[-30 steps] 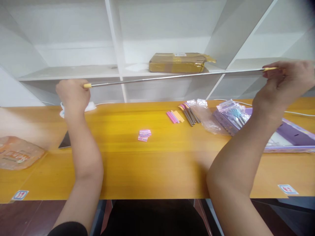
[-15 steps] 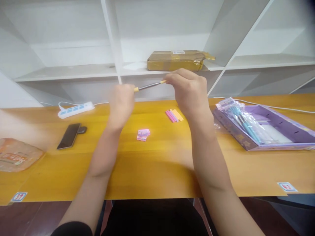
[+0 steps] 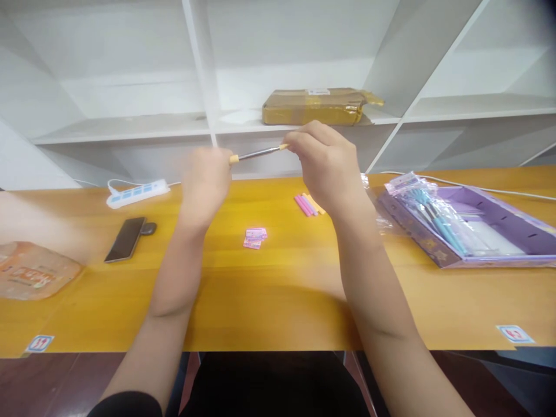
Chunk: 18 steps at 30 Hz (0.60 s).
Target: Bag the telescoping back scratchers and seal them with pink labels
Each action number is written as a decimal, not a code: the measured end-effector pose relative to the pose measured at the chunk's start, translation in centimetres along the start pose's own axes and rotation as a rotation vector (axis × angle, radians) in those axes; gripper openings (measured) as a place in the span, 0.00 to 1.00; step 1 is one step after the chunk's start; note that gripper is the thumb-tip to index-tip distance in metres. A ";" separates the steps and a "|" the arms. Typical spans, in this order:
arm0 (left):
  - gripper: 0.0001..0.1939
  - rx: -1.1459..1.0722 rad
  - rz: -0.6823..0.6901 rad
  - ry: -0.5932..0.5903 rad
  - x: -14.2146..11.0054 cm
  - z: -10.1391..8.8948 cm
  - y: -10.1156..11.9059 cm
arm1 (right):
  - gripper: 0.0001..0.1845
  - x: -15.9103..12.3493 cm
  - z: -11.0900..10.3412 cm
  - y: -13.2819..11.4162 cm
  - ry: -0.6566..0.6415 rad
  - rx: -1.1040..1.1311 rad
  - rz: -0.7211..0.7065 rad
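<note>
Thin metal rod with yellow ends is held in the air above the back of the worktop, in front of the white shelf unit. It is spanned between two grips and tilted slightly, the right end higher. The left end is enclosed by the left hand: fist closed, blurred, a short yellow collar left exposed beside it; what is hidden inside the fist cannot be told. The right yellow tip is pinched by the right hand, grip narrow, thumb partly concealed. The bare metal is seen only in the gap between the hands.

Below the rod, a few pink cards are overlapped on the worktop. Pink, lilac and yellow sticks are laid side by side, partly covered by the right forearm. Further right, a purple tray is seen, with wrapped blue-handled items placed in it. On the left, a white power strip, a dark phone and an orange pack are noted. Behind the right hand, a taped brown box is set on the shelf.
</note>
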<state>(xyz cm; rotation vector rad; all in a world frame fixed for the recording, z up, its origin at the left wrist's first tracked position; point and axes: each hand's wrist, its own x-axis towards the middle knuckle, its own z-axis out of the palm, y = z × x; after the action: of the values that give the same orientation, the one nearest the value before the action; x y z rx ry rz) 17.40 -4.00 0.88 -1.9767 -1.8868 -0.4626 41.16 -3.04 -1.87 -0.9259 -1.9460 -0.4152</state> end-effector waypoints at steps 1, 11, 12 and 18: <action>0.16 -0.012 0.003 -0.002 0.0 0.1 -0.2 | 0.22 0.0 0.2 0.2 0.003 0.010 -0.011; 0.16 -0.100 0.014 -0.020 0.6 1.6 -1.3 | 0.15 -0.1 0.7 1.1 -0.062 0.086 -0.033; 0.16 -0.106 0.016 -0.019 0.6 1.7 -1.3 | 0.15 -0.1 0.6 1.1 -0.066 0.082 -0.035; 0.15 -0.103 -0.005 -0.025 0.4 1.7 -1.1 | 0.12 -0.3 0.7 0.5 -0.059 0.049 -0.023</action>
<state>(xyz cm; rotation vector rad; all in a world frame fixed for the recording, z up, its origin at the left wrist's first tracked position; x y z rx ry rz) 16.32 -2.77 -0.32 -2.0526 -1.9193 -0.5492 41.25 -2.39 -2.52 -0.8936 -2.0137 -0.3551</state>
